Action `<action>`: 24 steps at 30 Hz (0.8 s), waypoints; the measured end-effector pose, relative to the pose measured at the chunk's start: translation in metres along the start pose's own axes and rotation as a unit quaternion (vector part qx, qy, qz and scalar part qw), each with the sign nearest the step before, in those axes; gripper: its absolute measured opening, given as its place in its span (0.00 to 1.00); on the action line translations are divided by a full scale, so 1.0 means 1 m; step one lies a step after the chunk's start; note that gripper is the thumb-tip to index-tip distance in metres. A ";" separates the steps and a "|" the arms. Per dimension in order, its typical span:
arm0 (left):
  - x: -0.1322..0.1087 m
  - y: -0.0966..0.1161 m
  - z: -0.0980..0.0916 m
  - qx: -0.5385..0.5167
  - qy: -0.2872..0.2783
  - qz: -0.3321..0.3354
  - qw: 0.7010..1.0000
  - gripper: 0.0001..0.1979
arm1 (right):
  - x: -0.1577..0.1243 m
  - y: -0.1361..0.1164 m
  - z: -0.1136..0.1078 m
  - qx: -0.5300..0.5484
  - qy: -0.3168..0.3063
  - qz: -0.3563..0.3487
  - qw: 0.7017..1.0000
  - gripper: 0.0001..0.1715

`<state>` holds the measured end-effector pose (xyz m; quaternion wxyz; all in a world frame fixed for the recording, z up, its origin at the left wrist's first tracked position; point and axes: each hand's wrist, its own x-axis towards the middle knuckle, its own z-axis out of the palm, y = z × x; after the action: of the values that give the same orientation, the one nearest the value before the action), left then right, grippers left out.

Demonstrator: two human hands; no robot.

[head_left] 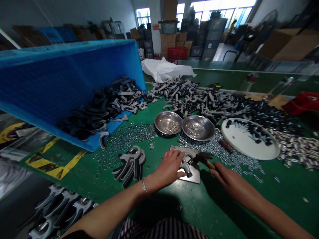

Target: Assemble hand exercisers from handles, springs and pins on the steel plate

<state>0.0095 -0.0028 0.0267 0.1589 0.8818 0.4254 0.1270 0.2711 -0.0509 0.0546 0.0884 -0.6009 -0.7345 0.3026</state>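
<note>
My left hand (169, 166) is closed on a grey clamp-like metal part (185, 166) with a black tip, pressing it onto a flat metal plate (193, 177). In my right hand (221, 174) is the wooden handle of a hammer (203, 158). The hammer's dark head is over the plate, right beside the grey part; whether they touch I cannot tell. A small pile of grey-and-black handled parts (131, 164) lies left of my left hand. Beyond the plate stand two metal bowls (161, 117) (211, 122) holding small metal pieces.
A tipped blue crate (74, 53) with many handles stands at left. Loose rings (107, 161) and a heap of grey parts (179, 91) cover the table. At right are a white plate (249, 149) with bolts and metal barrels (299, 149). Finished-looking parts (52, 212) sit lower left.
</note>
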 end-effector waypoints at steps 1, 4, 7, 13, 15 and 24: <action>-0.003 0.000 0.000 -0.009 0.001 -0.018 1.000 0.41 | 0.001 -0.007 -0.001 0.007 0.010 -0.005 1.000 0.16; -0.007 -0.003 0.007 -0.011 0.010 -0.037 0.999 0.50 | 0.011 -0.026 -0.001 -0.038 0.012 -0.010 0.999 0.16; -0.005 -0.004 0.015 0.012 0.019 -0.028 0.999 0.50 | 0.022 -0.029 0.004 -0.034 -0.034 -0.019 0.999 0.15; -0.003 0.002 0.010 0.024 0.004 0.000 1.000 0.39 | -0.001 0.020 0.014 0.264 -0.006 0.146 0.953 0.27; 0.001 0.001 0.002 -0.031 0.006 -0.010 0.999 0.37 | -0.010 0.043 0.008 0.191 0.010 0.165 0.967 0.27; 0.006 -0.019 -0.018 -0.158 0.048 -0.120 0.979 0.26 | 0.053 0.095 -0.041 -0.277 0.154 0.151 0.936 0.19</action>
<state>-0.0070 0.0161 0.0363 0.2893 0.7813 0.5096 0.2149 0.3560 0.0213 0.0231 -0.0162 -0.7445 -0.6674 0.0002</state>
